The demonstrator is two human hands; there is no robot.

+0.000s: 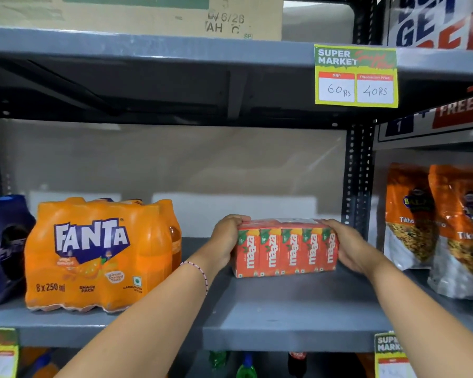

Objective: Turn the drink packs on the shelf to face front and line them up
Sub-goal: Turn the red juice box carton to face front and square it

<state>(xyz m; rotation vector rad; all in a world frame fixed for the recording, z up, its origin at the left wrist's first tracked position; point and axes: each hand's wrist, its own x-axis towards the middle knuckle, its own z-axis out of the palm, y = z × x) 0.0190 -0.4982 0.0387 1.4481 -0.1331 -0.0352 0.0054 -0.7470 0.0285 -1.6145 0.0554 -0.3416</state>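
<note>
A red-orange shrink-wrapped Maaza juice pack (286, 248) stands on the grey shelf (284, 317), right of centre, its printed side toward me. My left hand (228, 238) grips its left end, and my right hand (350, 245) grips its right end. To the left stands an orange Fanta bottle pack (93, 255), logo toward me, nearer the shelf's front edge than the Maaza pack. A dark blue drink pack (3, 249) sits at the far left, partly cut off by the frame.
Orange snack bags (434, 222) stand on the neighbouring shelf to the right, past a perforated upright (358, 181). A yellow price tag (355, 76) hangs from the shelf above, which holds a cardboard box (137, 15). Bottle tops (246, 366) show on the shelf below.
</note>
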